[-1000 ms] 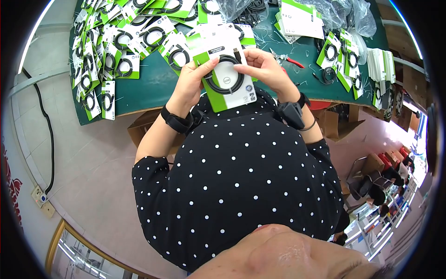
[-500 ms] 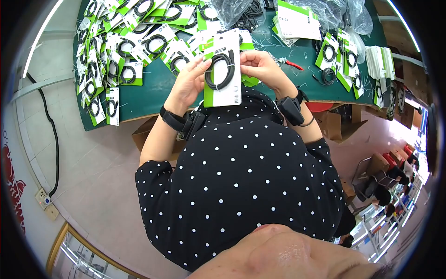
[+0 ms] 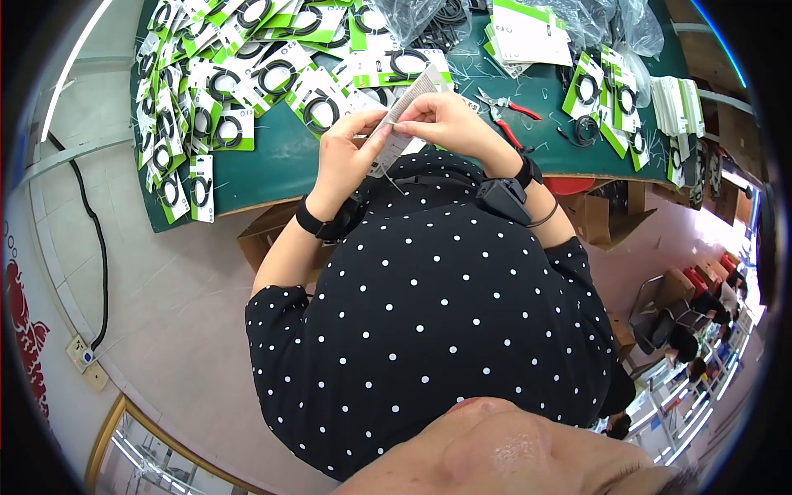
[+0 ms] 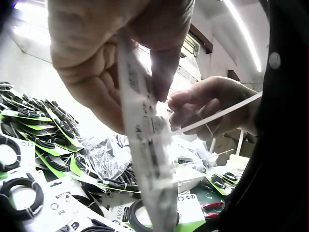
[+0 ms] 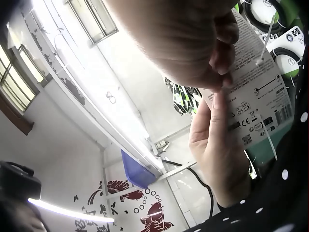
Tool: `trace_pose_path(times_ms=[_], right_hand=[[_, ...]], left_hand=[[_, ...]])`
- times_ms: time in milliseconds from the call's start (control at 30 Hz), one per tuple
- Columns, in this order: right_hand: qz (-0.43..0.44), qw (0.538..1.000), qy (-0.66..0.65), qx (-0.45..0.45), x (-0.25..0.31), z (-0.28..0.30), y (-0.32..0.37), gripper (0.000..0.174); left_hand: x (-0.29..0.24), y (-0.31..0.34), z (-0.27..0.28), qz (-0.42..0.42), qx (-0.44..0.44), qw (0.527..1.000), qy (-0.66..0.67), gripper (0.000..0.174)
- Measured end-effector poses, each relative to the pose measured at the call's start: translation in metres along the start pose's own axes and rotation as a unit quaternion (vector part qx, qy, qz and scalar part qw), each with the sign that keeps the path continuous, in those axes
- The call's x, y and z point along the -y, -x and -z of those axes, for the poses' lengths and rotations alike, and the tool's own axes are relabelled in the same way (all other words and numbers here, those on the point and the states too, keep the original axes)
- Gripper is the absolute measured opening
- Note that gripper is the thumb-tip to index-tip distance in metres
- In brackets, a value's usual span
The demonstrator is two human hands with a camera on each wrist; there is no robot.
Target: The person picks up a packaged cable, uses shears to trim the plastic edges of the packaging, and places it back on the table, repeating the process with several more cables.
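A white packaging card [image 3: 419,92] is tilted nearly edge-on in front of the body, its printed back turned towards the right hand. My left hand [image 3: 346,157] grips it, thumb on the back and fingers behind. With curled fingertips close to the left thumb, my right hand [image 3: 454,124] pinches what looks like a thin tie at the card's back; the fingers mostly hide it. White cable tie tails [image 5: 269,137] stick out of the printed back. The black coiled cable on the card's front is hidden in the head view.
Carded black cables [image 3: 223,82] heap up on the green table [image 3: 280,161] at left. Red-handled pliers [image 3: 505,124] lie right of the hands. Behind are clear plastic bags [image 3: 577,25] and blank cards [image 3: 528,37]; more carded cables [image 3: 584,91] and stacked cards [image 3: 678,107] are at right.
The card has turned from its cable side to its printed back and tilted edge-on. Both hands have come together at its middle; the right hand has moved from the edge to the back.
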State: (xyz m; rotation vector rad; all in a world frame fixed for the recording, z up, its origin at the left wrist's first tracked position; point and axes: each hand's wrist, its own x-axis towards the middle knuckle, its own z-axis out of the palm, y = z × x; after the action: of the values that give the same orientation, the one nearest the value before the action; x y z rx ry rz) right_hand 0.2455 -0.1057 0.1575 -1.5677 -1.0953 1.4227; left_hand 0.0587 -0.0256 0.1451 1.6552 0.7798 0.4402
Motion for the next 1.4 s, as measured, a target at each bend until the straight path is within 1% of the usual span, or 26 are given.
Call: trace_pose_path(times_ms=[33, 100, 133, 233, 267, 367, 400, 500, 533, 567, 667, 700, 767, 800, 900, 933, 1067, 1100, 1133, 1167, 1200, 1267, 1300, 1333, 1367, 1400], right_hand=[[-0.001, 1.000, 0.000, 0.000, -0.002, -0.002, -0.001, 0.017], [0.039, 0.999, -0.034, -0.014, -0.011, -0.006, -0.003, 0.018], [0.058, 0.997, -0.051, -0.022, -0.014, -0.007, -0.003, 0.018], [0.057, 0.995, -0.075, -0.017, -0.018, -0.008, -0.005, 0.019], [0.057, 0.994, -0.087, -0.016, -0.017, -0.008, -0.004, 0.019], [0.038, 0.993, -0.108, -0.008, -0.012, 0.002, 0.005, 0.018], [0.030, 0.992, -0.119, 0.000, -0.011, 0.006, 0.008, 0.018], [0.033, 0.993, -0.111, -0.001, -0.014, 0.011, 0.011, 0.018], [0.035, 0.994, -0.106, -0.003, -0.014, 0.011, 0.011, 0.017], [0.035, 0.994, -0.106, -0.003, -0.013, 0.009, 0.009, 0.017], [0.109, 0.990, -0.085, -0.036, -0.007, -0.002, 0.000, 0.018], [0.109, 0.990, -0.085, -0.035, -0.008, -0.004, -0.003, 0.018], [0.059, 0.994, -0.089, -0.010, -0.009, -0.008, -0.009, 0.020], [0.034, 0.995, -0.090, 0.003, -0.008, -0.009, -0.011, 0.021], [0.012, 0.991, -0.132, -0.011, 0.001, -0.013, -0.009, 0.021], [0.001, 0.988, -0.154, -0.019, 0.004, -0.013, -0.008, 0.021], [-0.022, 0.982, -0.186, 0.017, 0.003, -0.001, -0.007, 0.022], [-0.023, 0.982, -0.186, 0.016, -0.001, 0.004, -0.006, 0.022], [0.031, 0.989, -0.137, -0.046, -0.008, 0.012, -0.004, 0.022], [0.083, 0.987, -0.087, -0.111, -0.019, 0.021, -0.002, 0.022], [0.134, 0.975, -0.035, -0.176, -0.032, 0.033, 0.002, 0.022], [0.071, 0.955, 0.092, -0.274, -0.081, 0.071, 0.012, 0.026], [0.066, 0.954, 0.094, -0.277, -0.096, 0.084, 0.025, 0.026], [-0.005, 0.920, 0.266, -0.288, -0.109, 0.096, 0.036, 0.027], [-0.076, 0.853, 0.429, -0.288, -0.121, 0.103, 0.043, 0.030], [-0.079, 0.852, 0.429, -0.289, -0.135, 0.103, 0.047, 0.030]], left_hand=[[-0.001, 0.000, -0.001, -0.034, -0.015, 0.999, -0.034, 0.027], [-0.003, 0.000, -0.002, -0.103, -0.045, 0.988, -0.102, 0.023], [-0.002, 0.000, -0.003, -0.102, -0.045, 0.989, -0.101, 0.023], [0.001, -0.002, -0.003, -0.203, -0.082, 0.952, -0.215, 0.024], [0.002, -0.002, -0.002, -0.203, -0.082, 0.952, -0.215, 0.024], [0.004, -0.005, 0.000, -0.124, -0.111, 0.981, -0.102, 0.023], [0.006, -0.007, 0.000, -0.124, -0.112, 0.981, -0.101, 0.023], [0.017, -0.008, 0.005, -0.033, -0.141, 0.989, 0.038, 0.023], [0.017, -0.007, 0.006, -0.033, -0.142, 0.989, 0.037, 0.023], [0.015, -0.007, 0.004, -0.047, -0.138, 0.989, 0.027, 0.023], [0.009, -0.008, -0.003, -0.076, -0.128, 0.989, 0.009, 0.023], [0.009, -0.008, -0.003, -0.105, -0.129, 0.985, -0.039, 0.023], [0.008, -0.007, -0.003, -0.163, -0.132, 0.968, -0.137, 0.021], [0.007, -0.007, -0.004, -0.163, -0.133, 0.968, -0.137, 0.021], [0.008, -0.007, -0.004, -0.265, -0.166, 0.914, -0.258, 0.023], [0.008, -0.007, -0.004, -0.264, -0.167, 0.914, -0.258, 0.023], [0.007, -0.011, -0.002, -0.226, -0.159, 0.936, -0.218, 0.025], [0.013, -0.013, -0.001, -0.136, -0.166, 0.974, -0.070, 0.024], [0.020, -0.015, 0.000, -0.042, -0.165, 0.982, 0.081, 0.024], [0.026, -0.016, 0.001, 0.055, -0.156, 0.959, 0.229, 0.025], [0.031, -0.015, 0.007, 0.055, -0.150, 0.960, 0.232, 0.025], [0.044, -0.012, 0.031, 0.209, -0.086, 0.888, 0.399, 0.027], [0.049, -0.009, 0.037, 0.285, -0.054, 0.832, 0.474, 0.028], [0.053, -0.007, 0.039, 0.287, -0.050, 0.830, 0.475, 0.028], [0.055, -0.004, 0.041, 0.305, -0.044, 0.823, 0.478, 0.028], [0.057, -0.002, 0.042, 0.324, -0.038, 0.815, 0.479, 0.028]])
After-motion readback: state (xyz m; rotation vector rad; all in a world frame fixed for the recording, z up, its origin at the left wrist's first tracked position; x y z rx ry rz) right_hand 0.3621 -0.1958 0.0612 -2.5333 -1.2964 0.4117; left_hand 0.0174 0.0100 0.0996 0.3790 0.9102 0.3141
